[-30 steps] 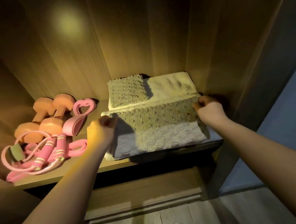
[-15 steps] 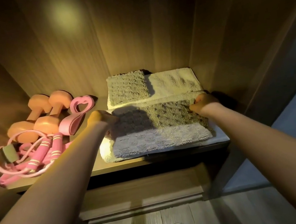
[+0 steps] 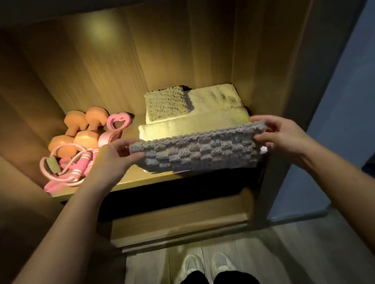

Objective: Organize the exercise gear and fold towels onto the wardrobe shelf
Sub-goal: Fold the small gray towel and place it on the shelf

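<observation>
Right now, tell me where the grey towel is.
In the head view, the grey towel is held at the front right of the shelf, pinched between the left hand and right hand, in front of the cream towel.

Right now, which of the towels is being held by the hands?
The grey checkered towel at the shelf front: the left hand and right hand pinch its ends. The cream towels behind lie untouched.

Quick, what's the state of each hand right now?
Left hand: pinches the grey towel at its left end.
Right hand: pinches the same towel at its right end.
</observation>
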Tool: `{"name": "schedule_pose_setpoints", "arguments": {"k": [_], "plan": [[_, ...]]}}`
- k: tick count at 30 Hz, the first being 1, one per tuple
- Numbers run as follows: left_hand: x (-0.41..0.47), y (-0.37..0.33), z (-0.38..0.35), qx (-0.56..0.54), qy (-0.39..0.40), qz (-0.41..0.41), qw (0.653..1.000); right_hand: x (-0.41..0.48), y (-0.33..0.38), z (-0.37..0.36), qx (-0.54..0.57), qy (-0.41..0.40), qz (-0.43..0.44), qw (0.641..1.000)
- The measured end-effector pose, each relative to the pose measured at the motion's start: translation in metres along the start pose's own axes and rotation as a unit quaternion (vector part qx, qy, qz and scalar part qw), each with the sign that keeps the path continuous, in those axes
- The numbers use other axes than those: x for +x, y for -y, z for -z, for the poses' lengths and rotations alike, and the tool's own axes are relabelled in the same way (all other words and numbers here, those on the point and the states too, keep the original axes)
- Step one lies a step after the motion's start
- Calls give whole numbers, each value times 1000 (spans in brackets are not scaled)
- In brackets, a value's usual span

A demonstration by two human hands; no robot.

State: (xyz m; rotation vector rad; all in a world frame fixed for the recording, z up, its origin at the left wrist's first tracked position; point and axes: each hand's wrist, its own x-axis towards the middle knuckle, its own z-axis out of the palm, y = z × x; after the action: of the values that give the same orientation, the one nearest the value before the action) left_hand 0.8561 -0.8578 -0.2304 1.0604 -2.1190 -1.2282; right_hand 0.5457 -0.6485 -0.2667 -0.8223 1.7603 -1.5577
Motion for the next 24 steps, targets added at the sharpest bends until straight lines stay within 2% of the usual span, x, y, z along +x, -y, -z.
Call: {"name": "schedule_pose_setpoints", "arguments": {"k": [3,6,8,14,19,24], "plan": [[-51,-8,10,-16,15,8,1000,-50,2,7,-9,47,-10,999],[-96,-6,9,-133,3,34,991,-98,0,2,81,76,-4,994],[-123,-2,0,-187,-18,38,981,-124,-4,-7,114,64,-2,991],[-179,1,-29,-202,-112,20,973,-175,-14,-36,143,-23,-20,989],[-216,3,-37,-202,-146,16,968,-202,-25,-47,120,-30,-26,992],[-232,19,-48,-198,-194,12,961,-219,-34,-60,149,-35,-35,988]]}}
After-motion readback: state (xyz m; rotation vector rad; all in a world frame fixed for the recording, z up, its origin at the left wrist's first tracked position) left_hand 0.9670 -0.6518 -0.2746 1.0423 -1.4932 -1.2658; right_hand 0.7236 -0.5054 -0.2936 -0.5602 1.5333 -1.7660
